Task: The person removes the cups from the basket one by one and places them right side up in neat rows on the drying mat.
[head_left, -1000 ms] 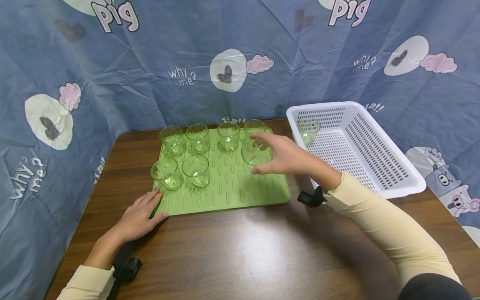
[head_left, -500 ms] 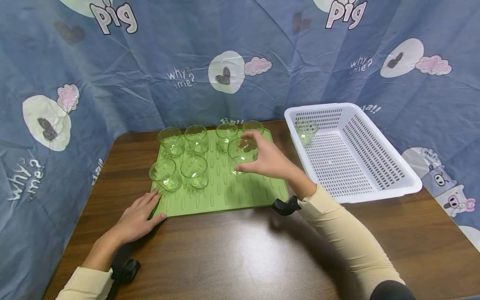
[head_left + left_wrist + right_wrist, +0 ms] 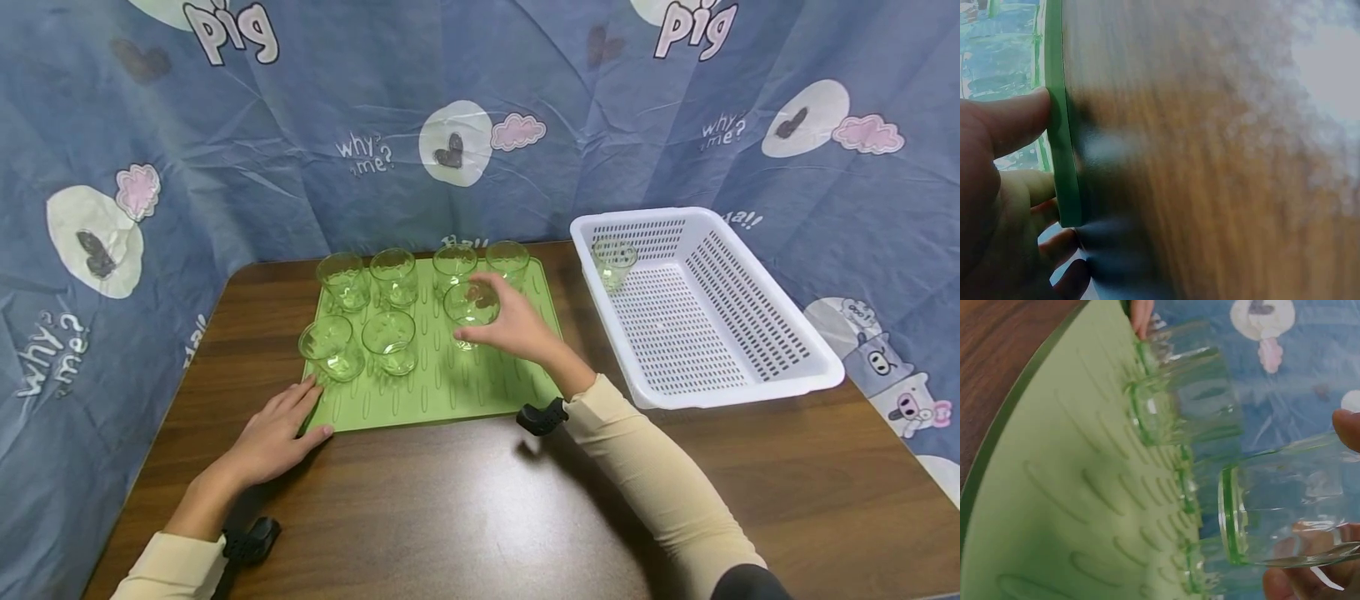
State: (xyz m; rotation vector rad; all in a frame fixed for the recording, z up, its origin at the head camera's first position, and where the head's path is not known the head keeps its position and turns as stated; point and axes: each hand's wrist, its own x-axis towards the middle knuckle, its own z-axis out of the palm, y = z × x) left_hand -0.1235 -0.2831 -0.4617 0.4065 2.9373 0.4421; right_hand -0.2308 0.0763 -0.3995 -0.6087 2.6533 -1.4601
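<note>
My right hand [image 3: 517, 323] grips a clear glass cup [image 3: 471, 304] by its sides, thumb in front and fingers behind. In the right wrist view the held cup [image 3: 1291, 506] is upright relative to the green ridged mat [image 3: 1054, 487], with its base just above the mat. My left hand [image 3: 273, 435] rests at the mat's front left corner, its thumb [image 3: 1019, 119] touching the green edge. On the mat [image 3: 450, 392] stand several like cups: a back row, plus a front-left cup [image 3: 333, 350] and another glass [image 3: 390, 343] beside it.
A white perforated basket [image 3: 750, 250] stands right of the mat, with one glass cup [image 3: 615, 265] in its back left corner. Everything rests on a brown wooden table [image 3: 420, 517]. A blue printed cloth [image 3: 300, 150] hangs behind.
My right hand has carried the cup leftward over the mat, from its right part toward the front-row cups. The left hand has stayed at the mat's corner.
</note>
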